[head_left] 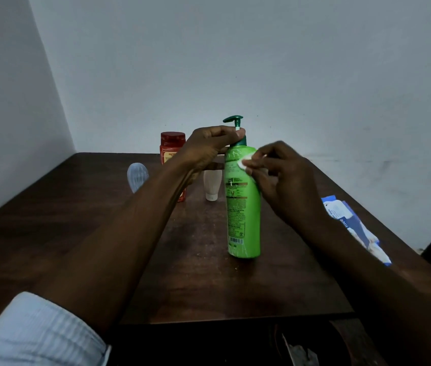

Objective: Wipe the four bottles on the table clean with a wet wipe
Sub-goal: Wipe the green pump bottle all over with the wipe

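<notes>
A tall green pump bottle (243,207) stands upright in the middle of the dark wooden table (209,273). My left hand (209,146) grips its neck just below the dark green pump head. My right hand (285,178) pinches a small white wet wipe (246,161) and presses it against the bottle's upper right shoulder. Behind my left forearm stand a red jar (170,146) with a red lid, a white tube (212,184) resting on its cap, and a clear bluish bottle (137,177) further left.
A blue and white wet-wipe pack (354,225) lies near the table's right edge. Pale walls meet in a corner behind the table at the left. A light blue sleeve (37,336) covers my left upper arm at the bottom left.
</notes>
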Motion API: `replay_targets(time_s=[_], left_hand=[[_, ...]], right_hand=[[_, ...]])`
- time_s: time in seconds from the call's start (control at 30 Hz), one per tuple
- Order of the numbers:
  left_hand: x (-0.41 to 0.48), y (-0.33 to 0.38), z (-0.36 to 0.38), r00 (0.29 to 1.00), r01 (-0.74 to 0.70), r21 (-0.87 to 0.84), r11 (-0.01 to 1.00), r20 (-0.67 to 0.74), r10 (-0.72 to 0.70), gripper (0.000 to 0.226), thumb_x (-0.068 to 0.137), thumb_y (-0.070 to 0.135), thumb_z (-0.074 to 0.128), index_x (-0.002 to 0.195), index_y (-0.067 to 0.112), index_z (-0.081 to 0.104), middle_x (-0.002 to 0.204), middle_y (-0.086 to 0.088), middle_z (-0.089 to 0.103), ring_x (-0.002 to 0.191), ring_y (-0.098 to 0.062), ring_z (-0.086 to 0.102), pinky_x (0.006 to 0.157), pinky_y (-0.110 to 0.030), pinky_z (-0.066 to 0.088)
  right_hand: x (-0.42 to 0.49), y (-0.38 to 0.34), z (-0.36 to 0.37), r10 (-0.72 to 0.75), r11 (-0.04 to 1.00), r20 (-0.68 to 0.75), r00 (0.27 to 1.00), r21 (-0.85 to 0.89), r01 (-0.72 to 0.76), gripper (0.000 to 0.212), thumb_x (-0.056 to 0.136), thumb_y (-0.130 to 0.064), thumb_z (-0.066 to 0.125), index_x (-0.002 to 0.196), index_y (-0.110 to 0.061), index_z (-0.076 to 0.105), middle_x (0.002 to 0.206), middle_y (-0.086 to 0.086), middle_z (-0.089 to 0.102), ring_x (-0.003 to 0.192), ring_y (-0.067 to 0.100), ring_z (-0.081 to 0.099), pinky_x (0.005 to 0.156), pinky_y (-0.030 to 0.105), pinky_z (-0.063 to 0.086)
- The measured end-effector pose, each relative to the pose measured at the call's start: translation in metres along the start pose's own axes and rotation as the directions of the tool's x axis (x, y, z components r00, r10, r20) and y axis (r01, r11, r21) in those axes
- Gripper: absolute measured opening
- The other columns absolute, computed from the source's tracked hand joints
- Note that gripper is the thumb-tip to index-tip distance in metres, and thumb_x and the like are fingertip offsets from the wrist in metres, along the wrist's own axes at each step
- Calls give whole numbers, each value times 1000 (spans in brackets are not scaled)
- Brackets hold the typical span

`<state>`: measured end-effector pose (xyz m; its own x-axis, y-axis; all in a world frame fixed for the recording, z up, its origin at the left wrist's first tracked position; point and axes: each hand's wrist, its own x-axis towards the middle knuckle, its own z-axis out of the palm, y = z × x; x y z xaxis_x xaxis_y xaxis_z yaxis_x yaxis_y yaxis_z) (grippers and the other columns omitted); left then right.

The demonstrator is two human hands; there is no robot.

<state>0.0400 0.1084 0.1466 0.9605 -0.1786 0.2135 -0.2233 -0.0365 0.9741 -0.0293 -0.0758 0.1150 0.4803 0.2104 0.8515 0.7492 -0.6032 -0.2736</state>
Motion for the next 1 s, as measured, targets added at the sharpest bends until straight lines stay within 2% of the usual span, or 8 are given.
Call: replay_targets(time_s=[0.23, 0.4, 0.63, 0.77, 1.0], left_hand=[[-1, -4, 10, 998, -37, -57, 998, -55, 34, 20, 85, 34, 80, 100, 21, 79, 95, 2, 76, 79, -7, 73, 62, -24, 57], [0, -7, 15, 994, -61, -59, 996, -89, 55, 19, 83, 34, 82, 97, 21, 79, 99, -5, 77, 84, -14, 72, 74, -35, 63], [2, -16, 18, 991, -74, -53, 996, -113, 67, 11, 84, 31, 81, 90, 22, 79, 79, 9, 76, 66, -3, 69, 58, -24, 57], [2, -24, 17, 987, -74, -69, 995, -150, 63, 16, 83, 32, 82, 92, 20, 78, 74, 11, 73, 63, -2, 66, 63, -30, 59], [1, -26, 13, 981, -66, -61, 996, -186, 54, 28, 82, 35, 82, 101, 15, 78, 77, 11, 74, 66, -1, 67, 66, -31, 61]], right_hand=[[33, -2, -1, 69, 997, 10, 998, -17, -69, 13, 87, -9, 72, 98, -7, 79, 94, 9, 66, 90, 20, 65, 76, 42, 55], [22, -2, 0, 37, 999, -29, 999, -33, -38, 14, 89, -8, 70, 100, -4, 77, 94, 12, 66, 90, 22, 65, 77, 40, 53], [-6, 3, 5, -2, 995, -4, 1000, -97, 1, 20, 87, -1, 71, 105, -6, 77, 99, 16, 65, 94, 32, 64, 77, 45, 53], [-36, 2, 7, 14, 998, 55, 998, -54, -11, 28, 84, 4, 73, 109, -7, 75, 104, 17, 66, 99, 33, 65, 81, 49, 54], [-86, -13, 3, 26, 997, 132, 991, -78, -16, 34, 81, 9, 73, 109, -10, 76, 107, 14, 68, 96, 29, 65, 82, 39, 55]])
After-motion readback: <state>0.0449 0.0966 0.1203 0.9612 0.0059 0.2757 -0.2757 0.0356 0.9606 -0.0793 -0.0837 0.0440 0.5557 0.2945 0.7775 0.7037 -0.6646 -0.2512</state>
